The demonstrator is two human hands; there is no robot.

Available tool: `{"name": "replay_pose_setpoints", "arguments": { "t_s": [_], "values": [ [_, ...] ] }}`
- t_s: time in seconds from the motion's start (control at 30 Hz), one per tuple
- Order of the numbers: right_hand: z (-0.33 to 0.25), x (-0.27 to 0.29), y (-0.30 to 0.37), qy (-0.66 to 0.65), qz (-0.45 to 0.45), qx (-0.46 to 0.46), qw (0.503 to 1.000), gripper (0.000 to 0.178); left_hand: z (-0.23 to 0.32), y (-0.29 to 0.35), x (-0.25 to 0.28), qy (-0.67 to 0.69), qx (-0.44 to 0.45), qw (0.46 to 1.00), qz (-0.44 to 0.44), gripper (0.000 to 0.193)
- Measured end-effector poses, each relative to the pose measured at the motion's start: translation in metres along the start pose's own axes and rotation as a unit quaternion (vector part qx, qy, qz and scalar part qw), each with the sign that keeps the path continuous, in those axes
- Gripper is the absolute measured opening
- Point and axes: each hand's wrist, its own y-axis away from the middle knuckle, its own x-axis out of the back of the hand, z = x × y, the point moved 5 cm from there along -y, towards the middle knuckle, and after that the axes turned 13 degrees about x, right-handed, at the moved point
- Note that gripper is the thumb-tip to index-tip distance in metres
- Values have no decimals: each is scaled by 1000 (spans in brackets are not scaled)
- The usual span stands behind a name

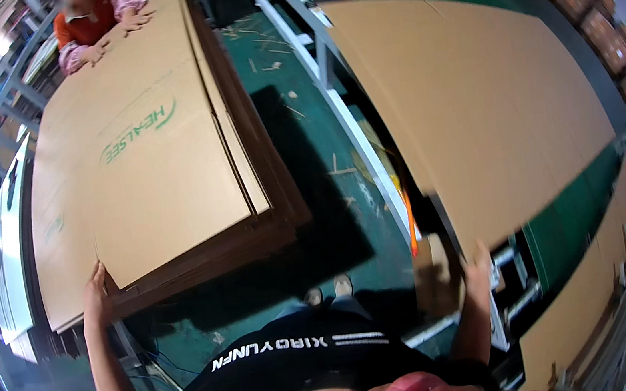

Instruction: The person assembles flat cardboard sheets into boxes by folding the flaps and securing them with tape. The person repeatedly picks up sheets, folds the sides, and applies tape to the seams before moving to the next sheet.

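Note:
On my left, a stack of flat brown cardboard sheets with green print carries a top cardboard sheet (143, 196). My left hand (97, 299) is closed at the near edge of that sheet, by a slit, fingertips on its upper side. To my right, a large plain cardboard sheet (478, 106) lies slanted over a green conveyor belt. The near left corner of this second sheet is in my right hand (476, 267), its fingers closed on the edge. Part of that grip is blurred.
Across the stack, another person's hands (113, 37) rest on its far end. A white metal frame (350, 121) runs between the stack and the green belt (576, 225). Stacked brown cartons (583, 1) line the far right. Scraps litter the green floor (268, 56).

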Motion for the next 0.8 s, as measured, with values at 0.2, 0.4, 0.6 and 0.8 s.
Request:
{"name": "replay_pose_setpoints", "arguments": {
  "t_s": [0.2, 0.4, 0.6, 0.8],
  "values": [
    [-280, -219, -82, -678, -30, -235, 696, 28, 253, 66, 26, 72, -358, 898, 244, 40],
    [-513, -100, -90, -806, -338, 33, 485, 30, 414, 101, -56, 379, -489, 785, 20, 37],
    [-352, 145, -209, -770, 28, 230, 595, 58, 511, 98, -224, 370, -417, 817, -146, 45],
    [41, 196, -214, -139, 349, 137, 916, 67, 563, 90, -471, 388, -101, 805, -436, 73]
  ]
}}
